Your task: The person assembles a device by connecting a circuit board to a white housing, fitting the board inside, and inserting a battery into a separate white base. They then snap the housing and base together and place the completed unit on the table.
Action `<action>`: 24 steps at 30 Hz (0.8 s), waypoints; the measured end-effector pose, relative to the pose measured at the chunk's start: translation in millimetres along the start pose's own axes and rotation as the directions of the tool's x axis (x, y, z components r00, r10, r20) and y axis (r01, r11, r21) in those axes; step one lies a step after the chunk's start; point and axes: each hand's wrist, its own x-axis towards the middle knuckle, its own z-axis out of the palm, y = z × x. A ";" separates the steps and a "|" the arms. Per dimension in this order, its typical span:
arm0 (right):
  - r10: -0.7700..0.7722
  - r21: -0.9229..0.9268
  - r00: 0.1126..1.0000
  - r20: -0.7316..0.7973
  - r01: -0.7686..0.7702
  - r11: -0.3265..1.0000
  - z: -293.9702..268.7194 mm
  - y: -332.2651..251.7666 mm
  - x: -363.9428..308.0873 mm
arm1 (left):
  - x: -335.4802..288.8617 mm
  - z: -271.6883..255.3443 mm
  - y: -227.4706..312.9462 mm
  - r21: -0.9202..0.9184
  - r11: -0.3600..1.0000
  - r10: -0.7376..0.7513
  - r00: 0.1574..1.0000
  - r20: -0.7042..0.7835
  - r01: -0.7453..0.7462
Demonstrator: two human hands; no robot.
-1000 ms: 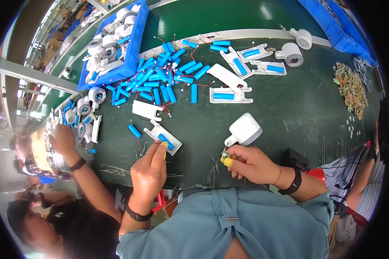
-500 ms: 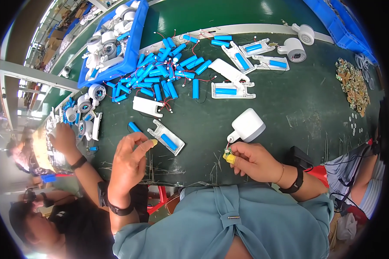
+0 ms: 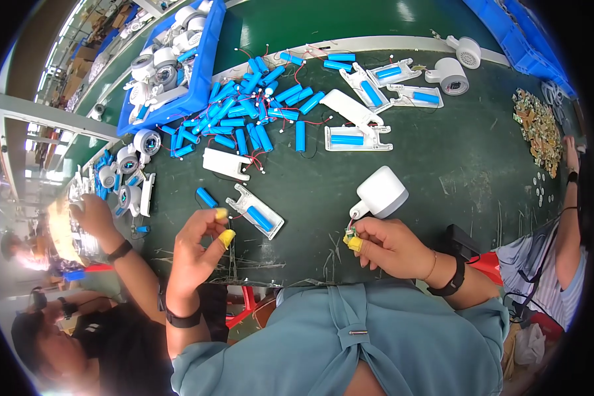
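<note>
My right hand (image 3: 395, 248) pinches a small green circuit board (image 3: 350, 233) between yellow-covered fingertips. A short wire joins the board to a white rounded device head with a small neck (image 3: 380, 191), lying on the table just beyond. My left hand (image 3: 197, 251) hovers over the near table edge, its thumb and forefinger apart, both tipped with yellow finger covers. Nothing shows between them. Beside it lies an open white handle shell (image 3: 270, 228) holding a blue cylindrical battery (image 3: 260, 218). A loose blue battery (image 3: 206, 197) rests just left of the shell.
Farther off, many wired blue batteries (image 3: 244, 109) are heaped beside a blue bin (image 3: 208, 72) of white devices. More shells (image 3: 360, 146) lie at the back. Circuit boards (image 3: 538, 135) are piled at right. Co-workers' hands reach in at left (image 3: 96, 218) and right (image 3: 571, 155).
My left thumb and forefinger have spread apart, and the hand has drawn slightly back from the shell. The right hand stays nearly still. A co-worker's hand now reaches beside the circuit-board pile.
</note>
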 end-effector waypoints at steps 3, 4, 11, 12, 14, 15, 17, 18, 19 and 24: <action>-0.009 -0.021 1.000 0.001 0.009 1.000 -0.1 -0.8 -0.1 | -1.1 10.4 -7.6 -0.251 0.956 -0.148 0.989 0.022 0.149; -0.009 -0.021 1.000 0.001 0.009 1.000 -0.2 -0.6 -0.4 | -1.1 14.9 -8.6 -0.400 0.890 -0.235 0.972 0.006 0.217; -0.007 -0.008 1.000 -0.017 0.007 1.000 0.6 -1.8 -2.6 | 10.1 33.6 -10.2 -0.451 0.883 -0.167 0.985 -0.036 0.133; -0.001 0.011 1.000 -0.021 0.001 1.000 1.1 -1.5 -3.4 | 13.2 37.5 -3.7 -0.512 0.847 -0.152 0.988 0.028 0.145; 0.029 0.025 0.999 -0.037 -0.028 0.999 1.4 -3.8 -4.4 | 21.7 49.0 11.3 -0.601 0.779 -0.115 0.983 0.146 0.180; 0.052 0.039 0.998 -0.041 -0.051 0.998 1.6 -5.7 -5.1 | 25.0 54.8 14.6 -0.568 0.788 -0.136 0.967 0.216 0.237; 0.073 0.097 0.995 -0.063 -0.067 0.993 2.9 -5.6 -5.2 | 30.5 71.9 28.2 -0.613 0.735 -0.108 0.943 0.314 0.288; 0.085 0.154 0.994 -0.068 -0.073 0.985 3.7 -5.1 -5.5 | 31.2 82.8 31.4 -0.628 0.720 -0.092 0.938 0.335 0.295; 0.095 0.151 0.992 -0.083 -0.082 0.985 4.6 -4.2 -6.2 | 35.5 89.4 38.1 -0.578 0.784 0.009 0.928 0.373 0.225; 0.008 0.259 0.991 -0.133 0.027 0.966 6.4 2.4 -9.0 | 43.2 114.2 58.6 -0.428 0.847 -0.086 0.875 0.476 0.316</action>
